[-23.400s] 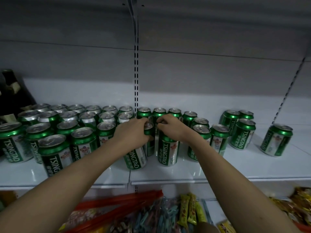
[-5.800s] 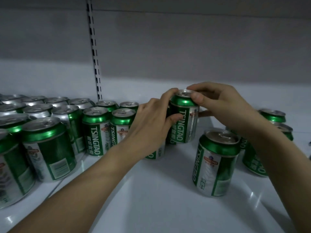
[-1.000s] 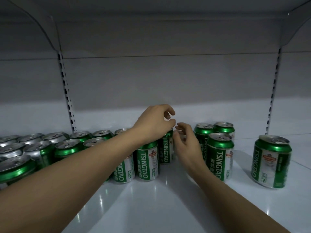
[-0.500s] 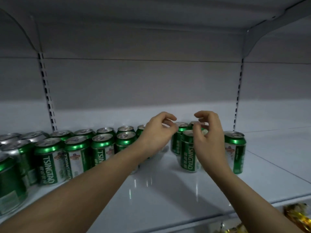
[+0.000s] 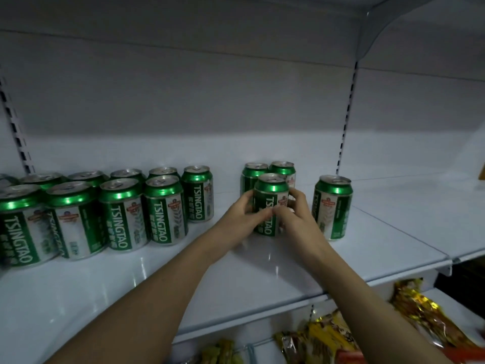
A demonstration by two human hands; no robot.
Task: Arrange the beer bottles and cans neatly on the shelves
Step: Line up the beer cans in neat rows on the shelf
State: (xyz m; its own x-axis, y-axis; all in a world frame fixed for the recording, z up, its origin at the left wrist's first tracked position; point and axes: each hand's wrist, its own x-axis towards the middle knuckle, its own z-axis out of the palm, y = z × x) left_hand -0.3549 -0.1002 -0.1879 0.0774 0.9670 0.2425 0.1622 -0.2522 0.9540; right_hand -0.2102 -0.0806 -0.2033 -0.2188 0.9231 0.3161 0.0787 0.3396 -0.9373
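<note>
Together, both hands gripped one Tsingtao can [image 5: 270, 203].
Left hand [image 5: 240, 218] and right hand [image 5: 298, 219] wrapped it upright on the white shelf [image 5: 236, 279].

There is only one view, from a camera sitting on the person's head. It is looking forward and a bit down at the white shelf [image 5: 262, 274], from close in front of it. It is also catching the shelf's back wall and the snack packets [image 5: 328, 337] below the shelf.
</note>
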